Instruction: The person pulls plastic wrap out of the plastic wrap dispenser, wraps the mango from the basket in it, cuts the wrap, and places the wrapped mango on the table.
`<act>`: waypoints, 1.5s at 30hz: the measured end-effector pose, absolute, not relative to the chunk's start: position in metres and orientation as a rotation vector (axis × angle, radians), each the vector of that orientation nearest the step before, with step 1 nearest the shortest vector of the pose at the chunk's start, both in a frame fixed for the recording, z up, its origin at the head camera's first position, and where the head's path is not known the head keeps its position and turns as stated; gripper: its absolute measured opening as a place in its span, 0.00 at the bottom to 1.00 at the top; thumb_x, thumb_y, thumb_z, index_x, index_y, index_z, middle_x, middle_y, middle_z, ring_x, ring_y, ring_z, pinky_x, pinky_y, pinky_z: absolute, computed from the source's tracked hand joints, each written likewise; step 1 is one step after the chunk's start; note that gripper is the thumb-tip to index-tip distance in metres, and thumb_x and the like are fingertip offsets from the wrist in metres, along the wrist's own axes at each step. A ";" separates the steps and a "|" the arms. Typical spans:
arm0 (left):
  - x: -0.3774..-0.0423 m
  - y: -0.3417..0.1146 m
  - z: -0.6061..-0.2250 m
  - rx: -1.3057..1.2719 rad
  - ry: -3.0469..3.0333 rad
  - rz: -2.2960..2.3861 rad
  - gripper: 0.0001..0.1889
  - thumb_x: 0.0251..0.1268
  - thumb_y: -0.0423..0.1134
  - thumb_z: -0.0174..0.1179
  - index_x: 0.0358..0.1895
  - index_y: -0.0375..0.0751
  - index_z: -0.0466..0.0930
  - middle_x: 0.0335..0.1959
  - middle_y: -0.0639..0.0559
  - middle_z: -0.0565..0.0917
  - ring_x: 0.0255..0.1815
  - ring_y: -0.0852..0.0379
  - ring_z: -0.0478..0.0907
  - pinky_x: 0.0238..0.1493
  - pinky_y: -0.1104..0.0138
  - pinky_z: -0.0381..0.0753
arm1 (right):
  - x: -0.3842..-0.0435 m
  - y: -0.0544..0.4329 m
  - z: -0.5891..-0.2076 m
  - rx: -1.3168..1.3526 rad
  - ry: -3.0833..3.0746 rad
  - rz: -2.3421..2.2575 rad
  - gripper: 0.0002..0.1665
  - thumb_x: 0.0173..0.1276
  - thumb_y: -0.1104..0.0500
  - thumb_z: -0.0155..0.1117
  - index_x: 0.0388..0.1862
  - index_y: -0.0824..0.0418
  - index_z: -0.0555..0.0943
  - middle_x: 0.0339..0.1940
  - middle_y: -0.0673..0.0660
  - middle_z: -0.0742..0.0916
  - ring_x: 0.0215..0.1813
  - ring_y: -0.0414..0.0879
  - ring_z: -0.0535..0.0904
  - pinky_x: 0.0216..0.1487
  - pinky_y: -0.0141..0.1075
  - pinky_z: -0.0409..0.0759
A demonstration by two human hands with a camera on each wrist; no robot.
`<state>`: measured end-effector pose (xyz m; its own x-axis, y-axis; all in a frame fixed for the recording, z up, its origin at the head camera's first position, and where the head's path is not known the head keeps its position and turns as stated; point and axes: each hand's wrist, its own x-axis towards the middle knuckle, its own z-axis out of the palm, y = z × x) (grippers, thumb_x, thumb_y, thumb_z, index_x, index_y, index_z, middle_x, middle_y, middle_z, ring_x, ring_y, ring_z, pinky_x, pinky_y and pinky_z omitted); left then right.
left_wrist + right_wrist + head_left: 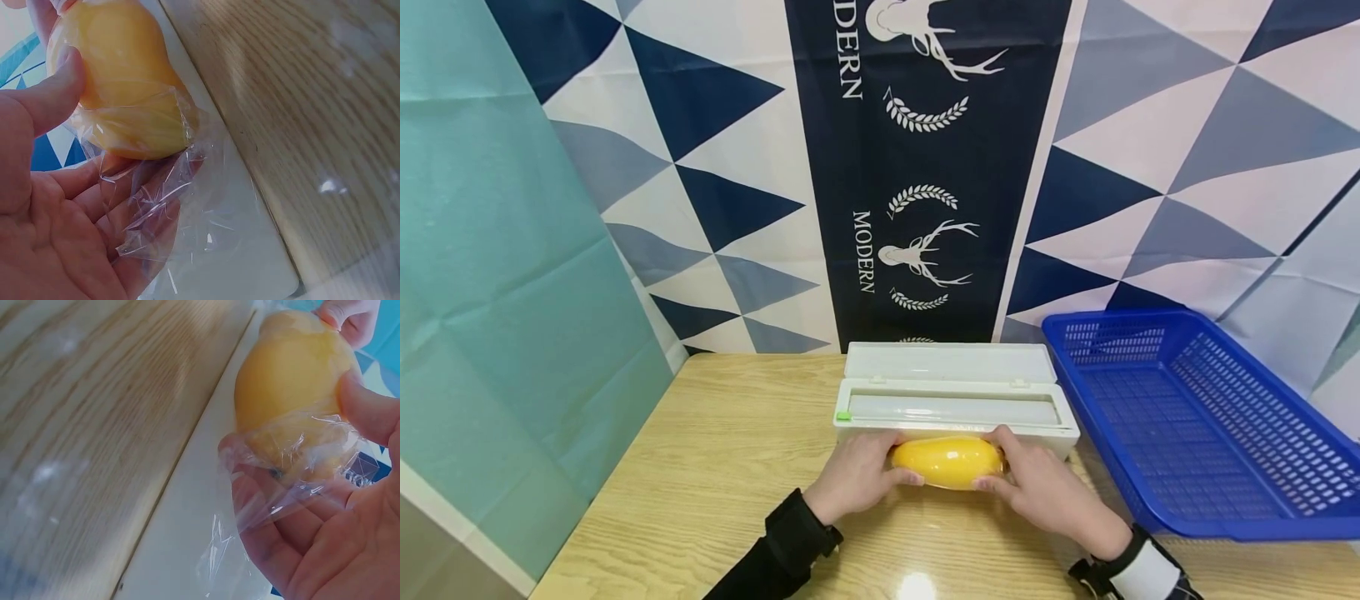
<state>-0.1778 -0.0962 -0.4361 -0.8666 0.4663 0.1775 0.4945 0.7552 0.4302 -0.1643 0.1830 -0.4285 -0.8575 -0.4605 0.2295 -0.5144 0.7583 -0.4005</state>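
A smooth, rounded yellow fruit, longer than it is wide, is wrapped in clear cling film. My left hand holds its left end, thumb on the near side and fingers beneath the film. Its right end is gripped the same way by my right hand. Loose film crumples over the fingers of both hands. Just behind the fruit stands a white cling film dispenser, lid raised, with a film roll inside and a green slider at its left.
On the right, a blue plastic basket with perforated walls stands close beside the dispenser. The wood-grain table runs back to a patterned cloth. A teal cloth hangs along the left side.
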 end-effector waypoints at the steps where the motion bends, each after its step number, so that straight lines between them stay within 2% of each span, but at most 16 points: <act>1: -0.178 -0.097 -0.436 -0.789 -2.892 -0.739 0.28 0.60 0.64 0.63 0.53 0.47 0.82 0.41 0.61 0.83 0.35 0.67 0.73 0.40 0.70 0.74 | -0.165 0.183 -0.429 0.783 -2.836 0.704 0.29 0.64 0.43 0.71 0.55 0.57 0.72 0.34 0.45 0.81 0.29 0.34 0.71 0.31 0.32 0.72; 7: -0.178 -0.097 -0.436 -0.777 -2.911 -0.756 0.26 0.62 0.62 0.63 0.53 0.47 0.83 0.40 0.60 0.84 0.34 0.67 0.74 0.39 0.70 0.73 | -0.167 0.184 -0.433 0.754 -2.852 0.736 0.30 0.64 0.42 0.70 0.55 0.58 0.71 0.31 0.45 0.80 0.27 0.35 0.70 0.28 0.32 0.70; 12: -0.178 -0.096 -0.437 -0.751 -2.917 -0.778 0.26 0.62 0.62 0.63 0.51 0.46 0.83 0.38 0.61 0.83 0.33 0.67 0.72 0.37 0.71 0.72 | -0.169 0.184 -0.434 0.746 -2.856 0.756 0.28 0.65 0.42 0.69 0.52 0.58 0.73 0.36 0.48 0.83 0.29 0.36 0.72 0.30 0.32 0.72; 18: -0.178 -0.096 -0.440 -0.698 -2.924 -0.866 0.24 0.63 0.62 0.63 0.50 0.46 0.84 0.34 0.63 0.81 0.31 0.66 0.72 0.35 0.70 0.71 | -0.171 0.185 -0.433 0.731 -2.868 0.825 0.26 0.67 0.42 0.68 0.51 0.58 0.74 0.43 0.52 0.86 0.38 0.40 0.81 0.34 0.35 0.78; 21: -0.179 -0.095 -0.442 -0.658 -2.932 -0.895 0.25 0.63 0.63 0.62 0.49 0.46 0.85 0.32 0.63 0.80 0.29 0.65 0.71 0.34 0.70 0.70 | -0.171 0.185 -0.433 0.700 -2.878 0.868 0.25 0.67 0.43 0.68 0.51 0.59 0.75 0.46 0.53 0.86 0.40 0.40 0.81 0.36 0.35 0.79; 26: -0.180 -0.093 -0.445 -0.609 -2.942 -0.918 0.26 0.65 0.65 0.58 0.49 0.46 0.85 0.31 0.63 0.80 0.27 0.65 0.71 0.32 0.69 0.69 | -0.171 0.184 -0.432 0.596 -2.952 0.989 0.30 0.68 0.41 0.66 0.55 0.65 0.75 0.32 0.48 0.83 0.27 0.36 0.75 0.27 0.33 0.74; 29: -0.180 -0.093 -0.444 -0.575 -2.961 -0.945 0.25 0.66 0.66 0.57 0.46 0.47 0.85 0.27 0.63 0.77 0.24 0.64 0.70 0.29 0.69 0.68 | -0.172 0.183 -0.431 0.538 -2.993 1.072 0.33 0.69 0.41 0.65 0.56 0.67 0.75 0.24 0.46 0.80 0.22 0.38 0.73 0.23 0.32 0.70; 37: -0.178 -0.093 -0.445 -0.526 -2.976 -1.110 0.23 0.67 0.67 0.54 0.34 0.51 0.81 0.13 0.60 0.74 0.12 0.62 0.71 0.20 0.68 0.65 | -0.172 0.179 -0.430 0.421 -3.031 1.135 0.30 0.69 0.42 0.65 0.52 0.67 0.78 0.25 0.48 0.81 0.24 0.41 0.74 0.26 0.34 0.72; 41: -0.178 -0.094 -0.447 -0.508 -2.978 -1.141 0.24 0.67 0.68 0.53 0.30 0.51 0.78 0.12 0.59 0.74 0.12 0.61 0.72 0.18 0.68 0.64 | -0.171 0.178 -0.429 0.390 -3.041 1.115 0.27 0.70 0.42 0.64 0.49 0.65 0.80 0.25 0.49 0.80 0.25 0.42 0.73 0.27 0.35 0.72; 45: -0.178 -0.094 -0.445 -0.493 -2.993 -1.168 0.26 0.68 0.69 0.50 0.31 0.50 0.79 0.13 0.58 0.76 0.12 0.60 0.73 0.18 0.68 0.64 | -0.171 0.177 -0.429 0.383 -3.032 1.116 0.26 0.71 0.41 0.62 0.45 0.64 0.81 0.28 0.48 0.81 0.27 0.41 0.74 0.28 0.35 0.73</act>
<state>-0.1783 -0.0942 -0.4455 -0.9482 0.3176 0.0082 0.2391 0.6966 0.6765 -0.1714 0.1772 -0.4293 -0.9661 -0.2572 -0.0237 -0.1805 0.7379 -0.6503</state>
